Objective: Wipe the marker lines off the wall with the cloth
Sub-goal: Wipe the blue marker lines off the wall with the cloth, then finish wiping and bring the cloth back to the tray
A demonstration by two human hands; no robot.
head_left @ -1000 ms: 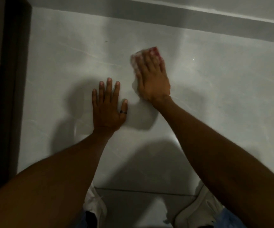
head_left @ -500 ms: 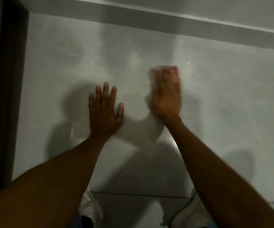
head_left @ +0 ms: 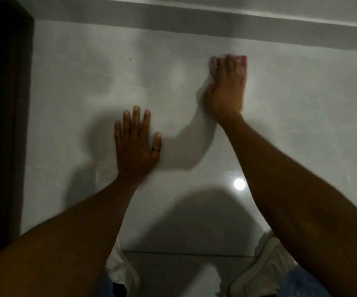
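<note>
Cloth [head_left: 243, 61], pinkish and blurred, shows only at the fingertips of the right hand [head_left: 227, 91], which lies flat over it and presses it to the pale glossy wall [head_left: 301, 108], fingers together. To its lower left, the left hand [head_left: 135, 144] rests flat on the wall, fingers slightly spread, holding nothing, with a dark ring [head_left: 155, 149]. White shoes [head_left: 265, 269] show below.

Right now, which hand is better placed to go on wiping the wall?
The right hand: it lies flat on the cloth, pressing it against the wall. The left hand is empty, its palm spread on the wall lower down, apart from the cloth.
</note>
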